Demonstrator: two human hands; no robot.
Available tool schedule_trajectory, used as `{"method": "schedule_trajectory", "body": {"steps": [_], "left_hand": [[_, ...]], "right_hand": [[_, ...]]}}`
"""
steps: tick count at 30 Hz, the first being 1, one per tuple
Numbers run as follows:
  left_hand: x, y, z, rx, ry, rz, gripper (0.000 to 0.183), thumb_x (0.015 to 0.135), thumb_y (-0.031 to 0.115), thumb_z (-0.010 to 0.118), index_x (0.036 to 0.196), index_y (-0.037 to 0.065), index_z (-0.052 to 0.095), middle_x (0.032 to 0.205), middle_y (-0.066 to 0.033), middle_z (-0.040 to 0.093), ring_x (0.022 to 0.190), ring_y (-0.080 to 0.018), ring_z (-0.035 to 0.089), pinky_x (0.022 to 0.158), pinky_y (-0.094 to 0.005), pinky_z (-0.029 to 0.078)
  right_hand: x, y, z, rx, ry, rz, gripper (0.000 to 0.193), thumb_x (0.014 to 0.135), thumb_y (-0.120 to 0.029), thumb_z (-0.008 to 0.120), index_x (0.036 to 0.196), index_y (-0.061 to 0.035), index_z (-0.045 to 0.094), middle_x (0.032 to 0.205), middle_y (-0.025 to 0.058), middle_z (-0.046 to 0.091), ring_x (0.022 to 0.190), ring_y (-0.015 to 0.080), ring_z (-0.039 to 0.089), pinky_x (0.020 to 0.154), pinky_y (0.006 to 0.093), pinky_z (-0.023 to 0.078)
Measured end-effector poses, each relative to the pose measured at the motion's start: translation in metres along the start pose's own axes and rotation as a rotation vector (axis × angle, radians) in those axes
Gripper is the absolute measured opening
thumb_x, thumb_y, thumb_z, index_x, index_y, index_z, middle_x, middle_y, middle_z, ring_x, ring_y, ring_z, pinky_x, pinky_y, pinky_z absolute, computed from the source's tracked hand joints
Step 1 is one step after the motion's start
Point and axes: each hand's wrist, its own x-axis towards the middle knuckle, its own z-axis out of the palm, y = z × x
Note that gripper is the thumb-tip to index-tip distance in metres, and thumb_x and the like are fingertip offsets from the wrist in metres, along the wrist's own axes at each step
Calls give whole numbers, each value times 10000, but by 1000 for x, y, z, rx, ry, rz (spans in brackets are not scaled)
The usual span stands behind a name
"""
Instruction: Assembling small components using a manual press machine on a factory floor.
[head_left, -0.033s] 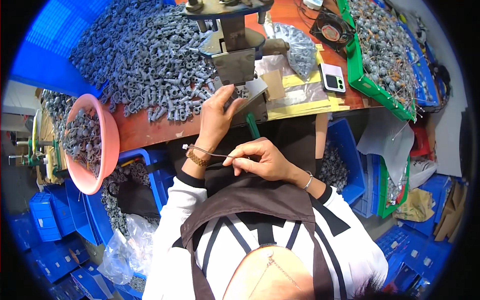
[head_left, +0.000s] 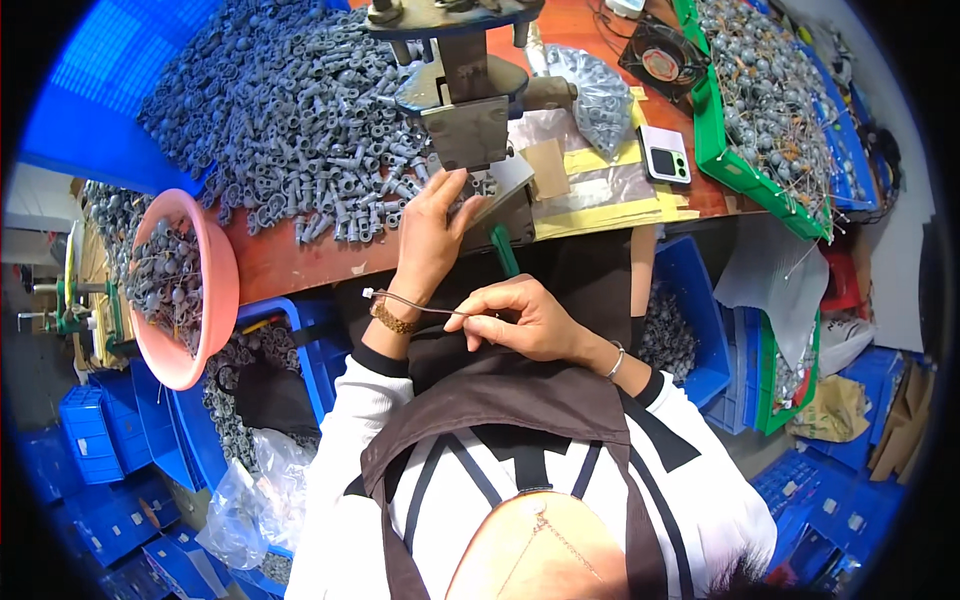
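Observation:
My left hand (head_left: 430, 238) reaches up to the metal bench press (head_left: 470, 130), its thumb and forefinger apart at the metal block (head_left: 512, 180) under the press head. A small grey part (head_left: 486, 185) shows just beyond the thumb; whether the fingertips touch it I cannot tell. Lower and to the right, my right hand (head_left: 525, 318) pinches a thin dark cable (head_left: 415, 304) between thumb and forefinger. The cable's free end, with a small white connector (head_left: 369, 293), points left across my left wrist.
A large heap of grey plastic fittings (head_left: 320, 120) covers the table's left side. The pink basin (head_left: 222, 290) at left holds grey parts. On the right are a white phone (head_left: 665, 157), a bagged batch of parts (head_left: 592, 95), a black fan (head_left: 662, 62) and a green tray (head_left: 725, 165).

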Motion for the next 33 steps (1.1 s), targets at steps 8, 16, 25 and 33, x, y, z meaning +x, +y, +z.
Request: {"method": "schedule_trajectory", "body": {"steps": [8,16,25,33], "left_hand": [[13,0,-19,68,-158,-141,307,806,143,697,1059,-14,623,1032,-189,577,844,-310,596,731,-363,486],[-33,-11,-50,-2059,132,-635,409,1009,191,379,1392,52,341,1298,-157,504,1075,-218,570,899,-336,510],[-31,2,-50,-1587,138,-487,428,1005,174,354,1412,54,298,1277,-206,503,1100,-272,568,960,-404,469],[-30,-2,-49,-1683,-25,-464,526,986,185,400,1450,46,196,1306,-257,469,1095,-296,579,953,-405,475]], "right_hand": [[9,7,1,-4,-90,-107,112,884,-59,603,913,26,669,719,45,638,632,75,582,540,200,421],[20,3,2,499,217,405,202,948,-161,518,924,-1,638,627,39,593,479,59,506,459,161,398],[27,13,2,649,196,515,282,935,-214,549,721,-37,598,573,49,588,401,54,480,367,153,341],[32,15,3,667,143,508,270,932,-198,546,727,-28,588,584,64,592,419,75,519,373,151,377]]}}
